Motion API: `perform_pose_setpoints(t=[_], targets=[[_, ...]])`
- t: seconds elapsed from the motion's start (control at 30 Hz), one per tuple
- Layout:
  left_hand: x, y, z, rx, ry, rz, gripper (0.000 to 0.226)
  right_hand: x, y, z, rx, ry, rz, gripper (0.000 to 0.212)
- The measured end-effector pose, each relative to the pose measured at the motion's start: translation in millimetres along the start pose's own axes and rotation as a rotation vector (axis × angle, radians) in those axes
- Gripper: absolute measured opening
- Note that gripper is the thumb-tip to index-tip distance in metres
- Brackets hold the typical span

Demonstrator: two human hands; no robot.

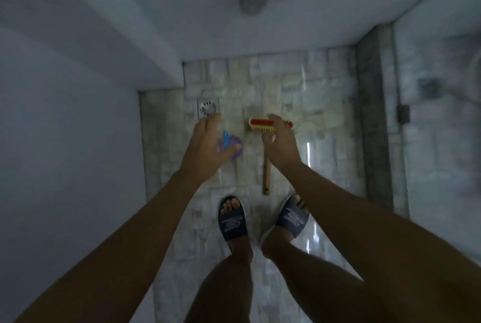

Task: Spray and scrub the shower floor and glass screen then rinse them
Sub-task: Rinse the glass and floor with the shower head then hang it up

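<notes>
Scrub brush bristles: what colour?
Red and yellow, on the scrub brush; shows in the head view.

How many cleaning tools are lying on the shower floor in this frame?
2. A purple spray bottle lies near the drain, partly behind the left hand. A wooden-handled scrub brush lies to its right, its head partly behind the right hand. The arms may hide more.

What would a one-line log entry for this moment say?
left hand: open, over spray bottle | right hand: open, over scrub brush | tools: lying on shower floor
</notes>
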State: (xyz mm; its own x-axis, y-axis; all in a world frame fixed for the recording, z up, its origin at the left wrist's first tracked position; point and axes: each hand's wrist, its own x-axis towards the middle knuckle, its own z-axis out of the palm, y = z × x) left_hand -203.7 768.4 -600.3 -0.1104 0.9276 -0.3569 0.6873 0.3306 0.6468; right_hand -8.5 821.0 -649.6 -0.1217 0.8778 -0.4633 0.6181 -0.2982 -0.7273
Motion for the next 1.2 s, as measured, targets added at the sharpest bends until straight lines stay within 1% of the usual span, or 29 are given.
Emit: perform_pose_setpoints(t=[0.07, 0.13, 0.17, 0.2, 0.23, 0.27, 0.3, 0.37, 0.4, 0.5, 0.6, 0.77, 0.83, 0.9, 0.97, 1.07, 1.13, 1.2], targets=[[-3.9, 52.5, -54.9, 0.037, 0.066, 0.061, 0.068, -12.6, -67.2, -45.2, 0.094, 0.100, -0.050, 0.043], [-9.9, 114.5, -117.6, 0.064, 0.144, 0.161, 0.056, -32.5, -141.7, -100.3, 0.163, 0.201, -0.146, 0.041], [-19.9, 120.4, -123.1, 0.061, 0.146, 0.181, 0.052, -43.2, -145.5, -103.6, 0.178, 0.215, -0.159, 0.039], [-19.4, 195.3, -194.3, 0.067, 0.203, 0.273, 0.050, -57.6, -229.2, -171.8, 0.220, 0.302, -0.259, 0.038], [-26.4, 210.1, -207.8, 0.078, 0.211, 0.287, 0.048, -69.5, -247.5, -184.9, 0.219, 0.314, -0.250, 0.037], [-30.0, 236.8, -230.6, 0.066, 0.239, 0.303, 0.047, -76.3, -274.4, -204.7, 0.262, 0.351, -0.303, 0.036], [-38.1, 292.9, -281.8, 0.044, 0.284, 0.398, 0.046, -94.6, -335.0, -251.6, 0.287, 0.406, -0.389, 0.033], [-56.4, 368.6, -350.5, 0.035, 0.378, 0.500, 0.043, -130.4, -418.4, -320.2, 0.338, 0.471, -0.481, 0.026], [-66.4, 407.6, -382.0, 0.021, 0.397, 0.556, 0.042, -148.8, -458.7, -352.0, 0.345, 0.490, -0.529, 0.024], [-90.4, 508.6, -464.9, -0.023, 0.507, 0.726, 0.047, -202.9, -566.0, -443.2, 0.397, 0.607, -0.721, 0.020], [-108.7, 597.7, -528.9, -0.030, 0.572, 0.842, 0.049, -249.0, -654.7, -524.4, 0.420, 0.703, -0.902, 0.018], [-113.1, 727.3, -595.5, -0.010, 0.683, 1.001, 0.038, -301.7, -769.5, -642.9, 0.440, 0.849, -1.111, 0.015], [-111.1, 776.5, -614.4, 0.007, 0.717, 1.027, 0.036, -319.8, -807.8, -686.8, 0.410, 0.908, -1.189, 0.014], [-104.6, 819.9, -630.5, 0.039, 0.759, 1.035, 0.036, -331.7, -842.6, -726.6, 0.416, 0.957, -1.229, 0.018], [-97.0, 861.0, -644.4, 0.060, 0.807, 1.013, 0.038, -339.6, -874.9, -762.7, 0.434, 0.993, -1.249, 0.030], [-86.0, 913.1, -658.2, 0.095, 0.812, 0.931, 0.045, -346.3, -916.4, -805.9, 0.410, 1.021, -1.261, 0.050], [-77.0, 935.0, -663.8, 0.177, 0.827, 0.886, 0.053, -350.1, -940.0, -824.9, 0.397, 1.007, -1.252, 0.058], [-67.7, 944.6, -666.0, 0.235, 0.845, 0.839, 0.055, -350.0, -957.2, -835.4, 0.434, 0.946, -1.220, 0.060]])
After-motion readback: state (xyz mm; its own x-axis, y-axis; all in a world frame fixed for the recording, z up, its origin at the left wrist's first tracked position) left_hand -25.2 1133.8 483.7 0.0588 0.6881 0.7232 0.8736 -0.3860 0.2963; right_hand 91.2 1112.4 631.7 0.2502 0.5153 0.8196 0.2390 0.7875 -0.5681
